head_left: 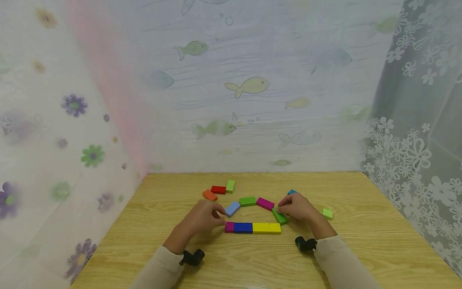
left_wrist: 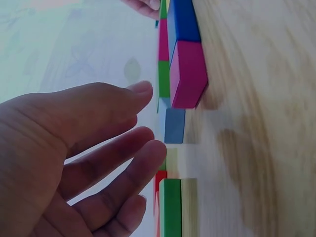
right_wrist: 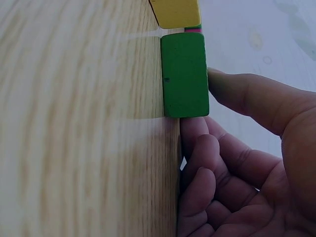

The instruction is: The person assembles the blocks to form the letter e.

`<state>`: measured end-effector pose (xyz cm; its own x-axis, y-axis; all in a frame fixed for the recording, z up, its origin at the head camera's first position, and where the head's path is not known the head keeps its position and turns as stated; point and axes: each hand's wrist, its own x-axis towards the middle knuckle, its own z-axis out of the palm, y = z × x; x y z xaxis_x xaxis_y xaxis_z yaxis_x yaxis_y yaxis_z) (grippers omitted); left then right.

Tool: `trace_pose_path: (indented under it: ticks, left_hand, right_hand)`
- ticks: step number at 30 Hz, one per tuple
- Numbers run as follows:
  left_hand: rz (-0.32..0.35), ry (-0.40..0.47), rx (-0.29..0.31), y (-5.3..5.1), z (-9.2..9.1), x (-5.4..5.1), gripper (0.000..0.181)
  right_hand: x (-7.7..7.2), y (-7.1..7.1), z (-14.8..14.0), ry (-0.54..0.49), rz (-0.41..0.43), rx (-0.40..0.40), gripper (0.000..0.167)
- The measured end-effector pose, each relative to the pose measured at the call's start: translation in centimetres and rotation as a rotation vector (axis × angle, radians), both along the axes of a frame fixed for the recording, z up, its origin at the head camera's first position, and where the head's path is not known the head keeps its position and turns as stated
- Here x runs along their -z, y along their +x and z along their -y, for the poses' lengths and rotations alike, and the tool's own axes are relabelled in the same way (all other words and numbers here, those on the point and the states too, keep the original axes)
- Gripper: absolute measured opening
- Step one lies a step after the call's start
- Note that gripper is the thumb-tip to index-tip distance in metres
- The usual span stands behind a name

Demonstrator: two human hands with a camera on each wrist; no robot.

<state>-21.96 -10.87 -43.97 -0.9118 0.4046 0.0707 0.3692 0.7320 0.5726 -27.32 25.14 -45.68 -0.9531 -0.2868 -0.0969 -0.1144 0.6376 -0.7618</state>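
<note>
Grip loose, the left hand (head_left: 205, 216) is left of the yellow block (head_left: 266, 228) on the counter (head_left: 252, 261); a blue block (head_left: 243, 228) touches the yellow block's left end; behind its right end, a slanted green block (head_left: 280, 218) is pinched by the right hand (head_left: 298, 208).

Left bare hand (head_left: 205, 216): fingers loosely bent, thumb apart. Right bare hand (head_left: 297, 206): pinching. Two beige-sleeved forearms (head_left: 159, 268): extended forward.

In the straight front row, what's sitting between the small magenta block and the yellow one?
A dark blue block lies between the magenta block and the yellow block; the head view shows this.
</note>
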Motion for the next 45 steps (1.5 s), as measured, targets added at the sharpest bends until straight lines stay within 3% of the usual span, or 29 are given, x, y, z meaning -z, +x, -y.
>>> trace_pose_path:
  ticks: [12,22,33,45]
  left_hand:
    - [-0.059,0.032,-0.150,-1.1,1.6,-0.5,0.024]
    - [-0.065,0.011,-0.239,-2.9,3.1,-0.7,0.024]
    - [-0.020,-0.039,-0.224,-3.8,3.5,0.1,0.021]
    - [-0.028,-0.077,-0.202,-4.5,3.6,0.7,0.018]
  right_hand:
    - [0.1,0.0,0.0,-0.011,0.012,0.006,0.027]
    - [0.0,0.0,0.2,-0.012,0.017,-0.003,0.028]
    - [-0.1,0.1,0.0,-0.008,0.005,-0.013,0.030]
    - [0.1,-0.1,-0.1,0.005,0.010,-0.004,0.030]
